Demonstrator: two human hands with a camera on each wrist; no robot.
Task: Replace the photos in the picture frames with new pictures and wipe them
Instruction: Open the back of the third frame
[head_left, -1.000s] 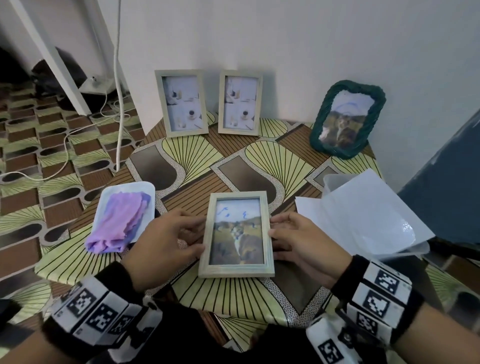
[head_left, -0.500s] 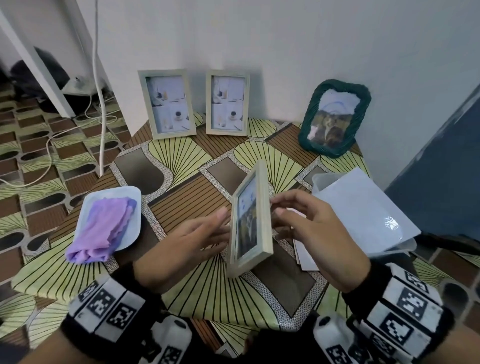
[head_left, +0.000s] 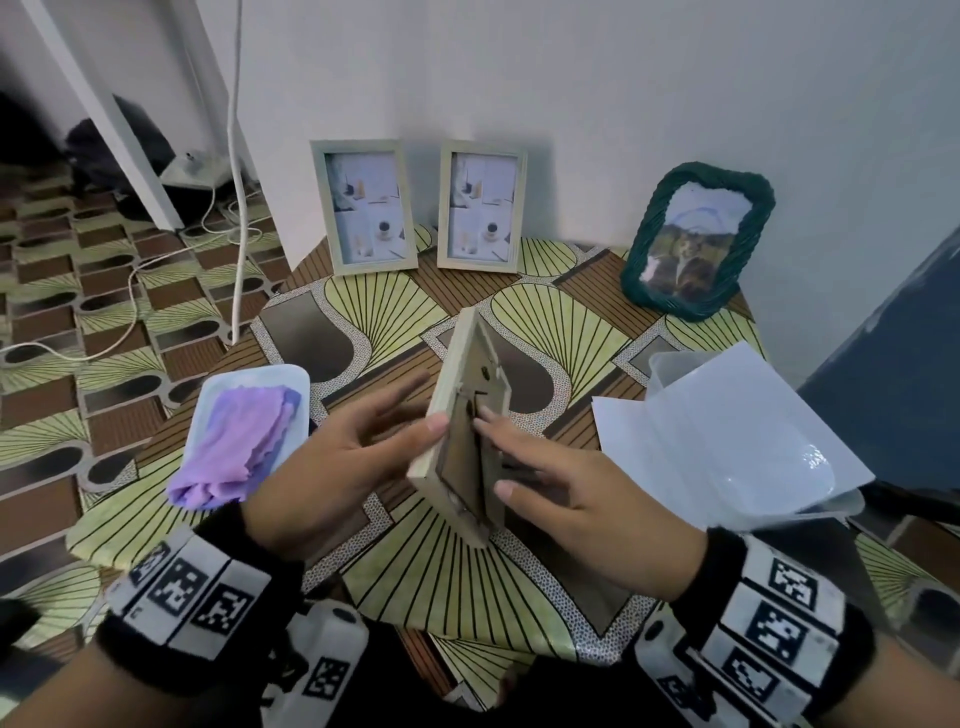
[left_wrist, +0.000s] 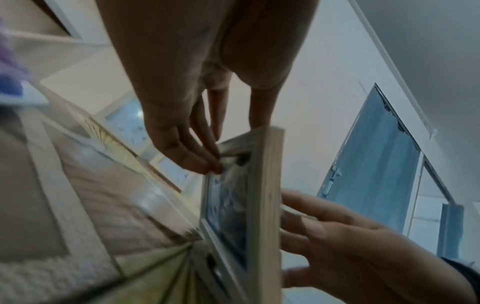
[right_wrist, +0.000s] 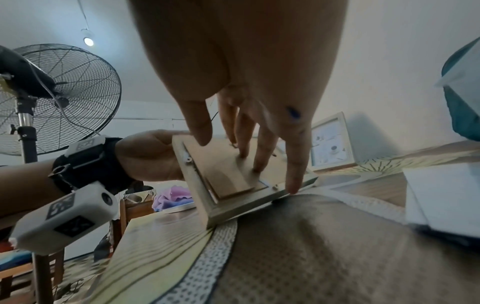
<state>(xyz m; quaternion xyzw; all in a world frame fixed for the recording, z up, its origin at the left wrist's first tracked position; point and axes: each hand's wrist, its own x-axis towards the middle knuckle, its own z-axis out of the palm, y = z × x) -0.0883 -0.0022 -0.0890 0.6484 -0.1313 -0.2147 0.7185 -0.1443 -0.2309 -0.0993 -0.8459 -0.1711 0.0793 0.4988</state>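
A pale wooden picture frame (head_left: 451, 379) stands on its long edge on the patterned table (head_left: 467, 582), its brown backing board turned to the right. My left hand (head_left: 413, 410) holds it from the glass side, thumb on the upper edge and fingers on the front (left_wrist: 205, 162). My right hand (head_left: 524, 462) lies with straight fingers (right_wrist: 257, 162) pressed on the backing board (right_wrist: 221, 164). The photo side (left_wrist: 228, 216) shows only in the left wrist view, blurred. A purple cloth (head_left: 241, 441) lies on a white tray (head_left: 228, 384) to the left.
Two matching pale frames (head_left: 369, 208) (head_left: 480, 205) and a green woven frame (head_left: 696, 241) lean on the wall at the back. White sheets (head_left: 727, 431) lie over a clear container (head_left: 660, 369) on the right. A white cable (head_left: 236, 182) hangs left; a standing fan (right_wrist: 64, 92) is beyond.
The frame lay flat and face up a second ago. Both hands have tipped it up on its edge and turned it, so the backing board now faces my right hand.
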